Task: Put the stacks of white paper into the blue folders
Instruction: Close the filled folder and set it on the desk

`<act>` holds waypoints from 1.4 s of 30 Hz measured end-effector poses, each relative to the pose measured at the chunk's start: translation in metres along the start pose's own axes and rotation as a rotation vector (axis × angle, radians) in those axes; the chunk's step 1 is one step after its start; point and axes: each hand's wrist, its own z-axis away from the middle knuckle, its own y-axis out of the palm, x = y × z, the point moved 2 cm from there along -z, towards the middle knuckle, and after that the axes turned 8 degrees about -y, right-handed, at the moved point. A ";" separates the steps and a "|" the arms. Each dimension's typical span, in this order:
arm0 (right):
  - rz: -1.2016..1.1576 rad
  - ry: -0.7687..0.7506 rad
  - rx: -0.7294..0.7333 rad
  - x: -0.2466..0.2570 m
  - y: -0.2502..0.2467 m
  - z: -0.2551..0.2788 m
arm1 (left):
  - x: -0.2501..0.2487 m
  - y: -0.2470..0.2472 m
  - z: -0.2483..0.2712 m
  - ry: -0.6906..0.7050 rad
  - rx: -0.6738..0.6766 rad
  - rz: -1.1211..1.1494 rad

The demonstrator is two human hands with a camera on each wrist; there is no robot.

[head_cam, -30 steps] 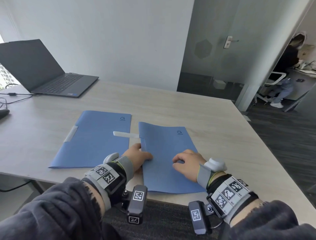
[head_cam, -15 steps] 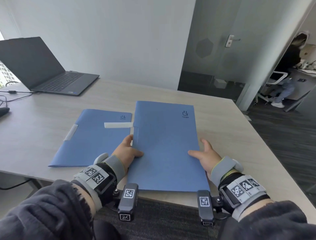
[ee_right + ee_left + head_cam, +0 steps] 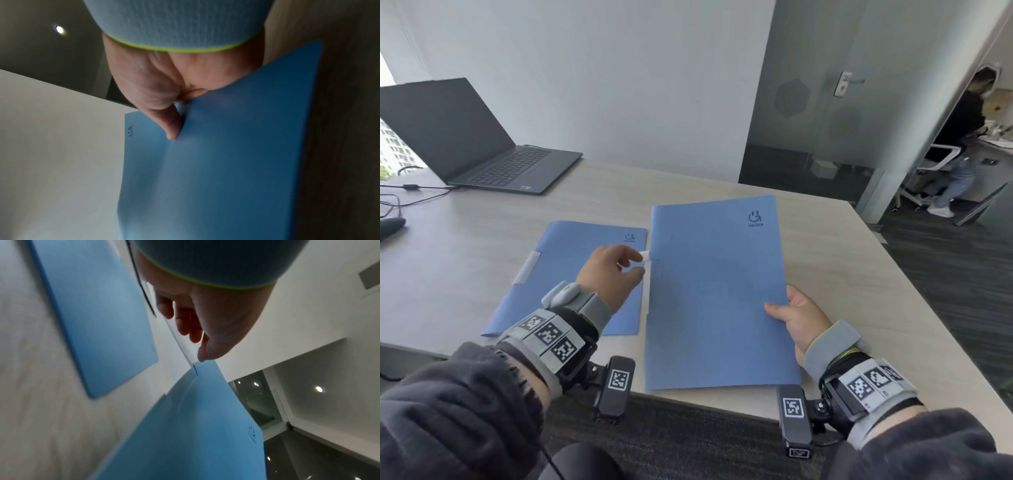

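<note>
Raised blue folder (image 3: 717, 294) held tilted above worktop (image 3: 832, 270), right edge pinched by right hand (image 3: 799, 318), white tab (image 3: 646, 256) at its left edge pinched by left hand (image 3: 607, 274), second blue folder (image 3: 571, 274) laid flat alongside, laptop (image 3: 482, 147) behind.

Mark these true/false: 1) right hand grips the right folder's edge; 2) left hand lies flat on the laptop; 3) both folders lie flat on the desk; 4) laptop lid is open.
1) True: the right hand grips the right folder at its right edge.
2) False: the left hand pinches a white tab at that folder's left edge.
3) False: only the left folder lies flat; the right one is lifted.
4) True: the laptop is open.
</note>
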 end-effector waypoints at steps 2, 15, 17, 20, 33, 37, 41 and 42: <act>-0.013 -0.002 0.022 0.003 0.002 0.001 | 0.000 -0.007 -0.007 0.053 -0.009 -0.224; -0.028 -0.030 0.074 0.006 0.008 0.004 | -0.005 -0.003 -0.005 -0.112 0.327 -0.192; -0.037 -0.027 0.069 0.006 0.009 0.005 | -0.005 0.000 -0.003 -0.150 0.347 -0.080; -0.049 -0.012 0.057 0.005 0.009 0.004 | -0.004 0.011 0.003 -0.289 0.401 0.216; -0.107 0.014 0.022 -0.003 0.020 0.012 | 0.001 0.027 0.018 -0.515 0.347 0.671; -0.114 0.034 0.027 -0.006 0.031 0.012 | 0.013 0.018 0.025 -0.498 0.458 0.623; -0.118 0.061 0.018 -0.004 0.048 0.008 | 0.036 0.005 0.037 -0.408 0.525 0.371; -0.107 0.071 0.030 -0.004 0.056 0.005 | 0.042 0.002 0.036 -0.410 0.501 0.362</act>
